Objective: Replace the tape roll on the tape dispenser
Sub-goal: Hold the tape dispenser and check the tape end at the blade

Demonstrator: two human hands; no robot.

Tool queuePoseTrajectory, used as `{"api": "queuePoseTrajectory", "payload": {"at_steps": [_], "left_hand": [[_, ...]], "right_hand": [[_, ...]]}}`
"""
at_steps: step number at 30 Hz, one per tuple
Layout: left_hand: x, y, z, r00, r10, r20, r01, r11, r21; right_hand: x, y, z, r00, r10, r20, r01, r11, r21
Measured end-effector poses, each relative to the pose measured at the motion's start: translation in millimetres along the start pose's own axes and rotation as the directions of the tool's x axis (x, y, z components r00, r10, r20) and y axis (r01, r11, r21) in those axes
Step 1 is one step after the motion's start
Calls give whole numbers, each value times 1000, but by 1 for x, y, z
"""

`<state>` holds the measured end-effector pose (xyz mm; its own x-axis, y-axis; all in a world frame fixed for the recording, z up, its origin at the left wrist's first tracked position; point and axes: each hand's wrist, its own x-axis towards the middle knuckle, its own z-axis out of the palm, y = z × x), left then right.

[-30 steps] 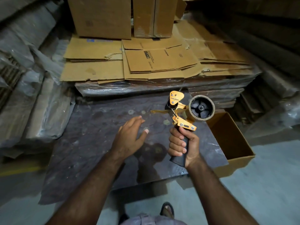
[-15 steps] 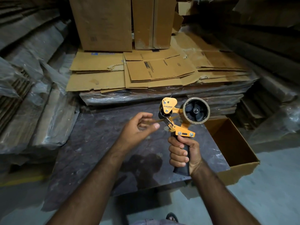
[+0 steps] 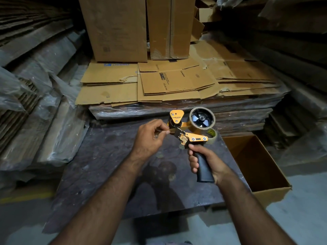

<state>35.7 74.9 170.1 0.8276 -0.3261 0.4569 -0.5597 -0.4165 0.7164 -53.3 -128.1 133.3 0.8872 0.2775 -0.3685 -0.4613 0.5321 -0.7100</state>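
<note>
An orange tape dispenser with a black pistol handle is held upright over a dark work surface. My right hand is shut on the handle. A nearly bare brown tape roll sits on the dispenser's black hub. My left hand pinches the loose brown tape end beside the dispenser's front roller. Another tape roll lies on the surface just behind the dispenser, partly hidden by it.
An open cardboard box stands at the right edge of the work surface. Flattened cartons are stacked behind, with upright boxes on top. Plastic-wrapped cardboard bundles line the left side.
My left hand has moved from open above the surface to the dispenser's front and pinched the tape end. The dispenser has tilted slightly and shifted in the view.
</note>
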Motion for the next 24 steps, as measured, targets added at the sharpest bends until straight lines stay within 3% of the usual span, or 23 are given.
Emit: {"api": "queuePoseTrajectory", "payload": {"at_steps": [5,9,12,16,24], "left_hand": [[0,-7,11,993,-114,3,114,993,10],[5,-10,7,982,-187,-30,187,982,-5],[10,-7,5,986,-163,-41,163,987,-2],[14,-2,8,986,-149,-76,149,989,-16],[27,3,10,999,-49,-2,49,997,57]], "right_hand": [[9,-7,-4,992,-8,-128,-14,985,-171],[15,-16,-10,998,57,-34,-60,995,-80],[22,-25,-9,986,167,8,-167,986,4],[30,-26,-12,981,186,54,-189,979,71],[34,-35,-24,981,182,68,-183,983,8]]}}
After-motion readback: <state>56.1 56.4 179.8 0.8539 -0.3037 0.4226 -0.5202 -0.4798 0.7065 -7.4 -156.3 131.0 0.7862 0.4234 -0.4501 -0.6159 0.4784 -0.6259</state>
